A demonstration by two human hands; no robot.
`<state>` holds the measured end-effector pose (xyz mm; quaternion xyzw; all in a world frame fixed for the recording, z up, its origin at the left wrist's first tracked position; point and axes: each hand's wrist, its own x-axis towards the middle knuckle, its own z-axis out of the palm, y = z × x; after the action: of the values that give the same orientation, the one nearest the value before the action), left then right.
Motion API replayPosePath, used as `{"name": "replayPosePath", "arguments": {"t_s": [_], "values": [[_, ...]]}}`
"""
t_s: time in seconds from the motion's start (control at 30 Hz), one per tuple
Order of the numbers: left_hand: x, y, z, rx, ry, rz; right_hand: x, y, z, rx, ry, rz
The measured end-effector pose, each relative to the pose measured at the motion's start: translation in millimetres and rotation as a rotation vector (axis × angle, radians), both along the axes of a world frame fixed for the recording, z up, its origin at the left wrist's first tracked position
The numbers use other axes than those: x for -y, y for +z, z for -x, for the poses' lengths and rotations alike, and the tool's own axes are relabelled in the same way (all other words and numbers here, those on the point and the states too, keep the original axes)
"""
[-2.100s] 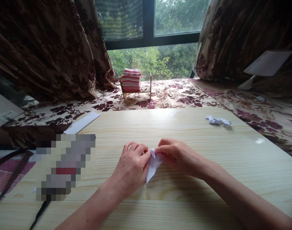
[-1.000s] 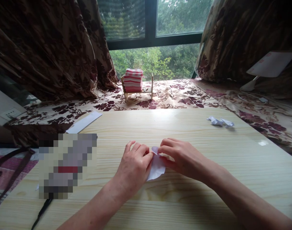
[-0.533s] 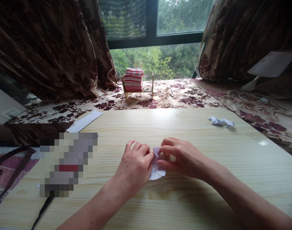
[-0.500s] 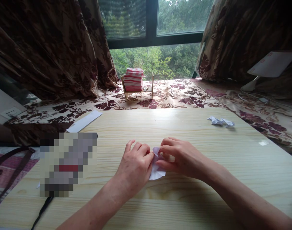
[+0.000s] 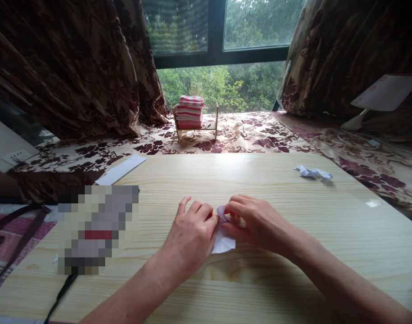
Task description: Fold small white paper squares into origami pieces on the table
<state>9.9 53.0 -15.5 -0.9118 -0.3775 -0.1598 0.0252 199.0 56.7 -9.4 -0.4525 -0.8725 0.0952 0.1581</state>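
Note:
A small piece of white paper [image 5: 224,240] lies on the pale wooden table [image 5: 280,288], its far end curled up between my two hands. My left hand [image 5: 196,225] is closed on the paper's left edge, pressing it against the tabletop, and hides that side. From the right, my right hand [image 5: 251,218] pinches the curled far part between thumb and fingers. The folds under the fingers are hidden.
Folded white paper pieces [image 5: 314,173] lie at the table's far right. A white paper strip [image 5: 121,170] rests at the far left edge, behind a blurred-out object [image 5: 99,229] with a black cable. Beyond stands a small rack [image 5: 196,128] with stacked pink-striped cloths [image 5: 189,112].
My right thumb and fingers have drawn closer together on the curled part of the paper. My left hand keeps its place, and the whole view has shifted slightly.

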Motion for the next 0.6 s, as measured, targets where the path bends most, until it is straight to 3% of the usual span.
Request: {"name": "replayPosePath", "arguments": {"t_s": [0.6], "values": [[0.6,2.4,0.9,0.010,0.019,0.083,2.1,-1.6,-4.7,-0.141,-0.017,0.017]]}}
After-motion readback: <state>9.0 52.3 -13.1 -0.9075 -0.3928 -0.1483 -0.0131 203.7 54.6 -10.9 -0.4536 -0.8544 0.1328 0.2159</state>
